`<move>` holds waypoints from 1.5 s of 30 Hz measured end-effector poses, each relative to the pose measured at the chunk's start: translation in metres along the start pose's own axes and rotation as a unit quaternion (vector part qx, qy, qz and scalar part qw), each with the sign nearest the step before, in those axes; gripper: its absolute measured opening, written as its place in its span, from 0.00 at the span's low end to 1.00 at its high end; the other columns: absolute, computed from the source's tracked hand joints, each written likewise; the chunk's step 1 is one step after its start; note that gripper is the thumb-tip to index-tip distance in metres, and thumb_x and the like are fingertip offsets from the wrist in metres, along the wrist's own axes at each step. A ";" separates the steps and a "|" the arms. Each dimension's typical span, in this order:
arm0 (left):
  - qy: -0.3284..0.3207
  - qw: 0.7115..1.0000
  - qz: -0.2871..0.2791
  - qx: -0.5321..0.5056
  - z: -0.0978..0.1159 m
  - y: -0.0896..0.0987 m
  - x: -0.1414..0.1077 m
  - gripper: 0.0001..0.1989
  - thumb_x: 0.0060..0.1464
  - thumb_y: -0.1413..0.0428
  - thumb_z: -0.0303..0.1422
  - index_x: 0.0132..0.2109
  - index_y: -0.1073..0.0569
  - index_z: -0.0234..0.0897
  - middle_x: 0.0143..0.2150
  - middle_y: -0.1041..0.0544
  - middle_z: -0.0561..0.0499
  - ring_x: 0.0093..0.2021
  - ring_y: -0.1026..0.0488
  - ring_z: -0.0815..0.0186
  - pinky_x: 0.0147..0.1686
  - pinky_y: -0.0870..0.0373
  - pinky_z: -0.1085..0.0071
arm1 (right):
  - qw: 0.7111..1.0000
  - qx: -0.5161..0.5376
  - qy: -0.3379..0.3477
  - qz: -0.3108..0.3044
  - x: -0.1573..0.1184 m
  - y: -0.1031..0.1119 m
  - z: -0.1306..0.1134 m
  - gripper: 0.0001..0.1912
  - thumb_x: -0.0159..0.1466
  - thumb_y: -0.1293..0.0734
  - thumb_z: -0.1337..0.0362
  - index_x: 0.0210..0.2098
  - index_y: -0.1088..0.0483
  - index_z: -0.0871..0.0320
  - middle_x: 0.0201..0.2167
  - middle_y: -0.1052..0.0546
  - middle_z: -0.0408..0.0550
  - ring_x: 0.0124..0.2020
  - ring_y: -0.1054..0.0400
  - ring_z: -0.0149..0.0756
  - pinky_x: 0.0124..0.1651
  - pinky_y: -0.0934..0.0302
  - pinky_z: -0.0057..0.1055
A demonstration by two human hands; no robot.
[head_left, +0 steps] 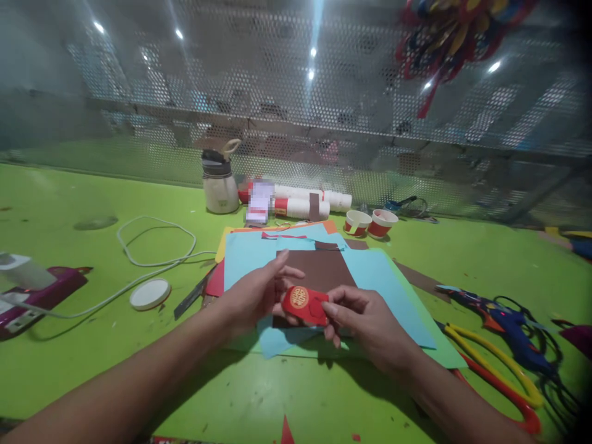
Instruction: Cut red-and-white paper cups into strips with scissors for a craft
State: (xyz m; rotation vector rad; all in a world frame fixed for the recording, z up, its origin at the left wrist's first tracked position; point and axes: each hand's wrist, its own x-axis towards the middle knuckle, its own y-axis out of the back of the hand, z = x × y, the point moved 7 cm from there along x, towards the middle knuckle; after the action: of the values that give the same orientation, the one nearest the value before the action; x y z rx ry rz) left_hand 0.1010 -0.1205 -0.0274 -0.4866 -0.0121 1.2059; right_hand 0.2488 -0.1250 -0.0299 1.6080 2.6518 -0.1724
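Observation:
A small red paper piece [305,306] with a round gold pattern is held up between my two hands, over a brown sheet [319,271]. My left hand [259,290] has its left end against the fingers. One digit of that hand points up and away from the piece, and some of its grip is hidden. At the right end, the thumb and fingers of my right hand [363,311] pinch the piece. Beneath the brown sheet lie light blue sheets [393,296] and a green sheet [446,354].
Yellow-and-red-handled scissors [502,364] and a blue glue gun [509,324] lie at right. Paper cups [382,223], stacked cups [300,206] and a jar [219,188] stand behind. A white lid [150,294], cable [118,296] and power strip [50,293] are at left.

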 end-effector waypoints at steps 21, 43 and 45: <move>-0.177 0.982 0.041 0.056 0.000 -0.034 -0.017 0.10 0.51 0.40 0.37 0.35 0.28 0.33 0.28 0.24 0.48 0.31 0.26 0.63 0.38 0.29 0.63 | 0.991 0.018 0.077 0.107 -0.001 -0.003 -0.010 0.17 0.54 0.27 0.51 0.29 0.28 0.59 0.22 0.26 0.43 0.22 0.32 0.31 0.26 0.36 0.28; -0.094 0.984 0.141 -0.058 -0.005 -0.020 0.006 0.13 0.42 0.35 0.29 0.38 0.25 0.33 0.29 0.21 0.47 0.28 0.23 0.64 0.33 0.25 0.66 | 0.967 -0.140 0.111 0.183 0.010 0.004 -0.016 0.20 0.61 0.38 0.47 0.35 0.31 0.59 0.23 0.26 0.43 0.21 0.32 0.29 0.25 0.34 0.28; -0.102 0.983 0.151 -0.017 -0.004 -0.009 0.007 0.15 0.42 0.34 0.29 0.39 0.24 0.33 0.35 0.19 0.45 0.33 0.22 0.62 0.35 0.25 0.66 | 0.955 -0.217 0.097 0.179 -0.003 0.024 -0.026 0.18 0.63 0.39 0.50 0.35 0.30 0.59 0.23 0.25 0.43 0.22 0.31 0.30 0.27 0.35 0.29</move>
State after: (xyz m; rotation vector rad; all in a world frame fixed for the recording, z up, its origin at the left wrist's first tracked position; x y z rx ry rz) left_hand 0.1124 -0.1184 -0.0293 -0.4011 -0.1390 1.5526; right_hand 0.2724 -0.1140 -0.0052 1.9673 2.2327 0.5643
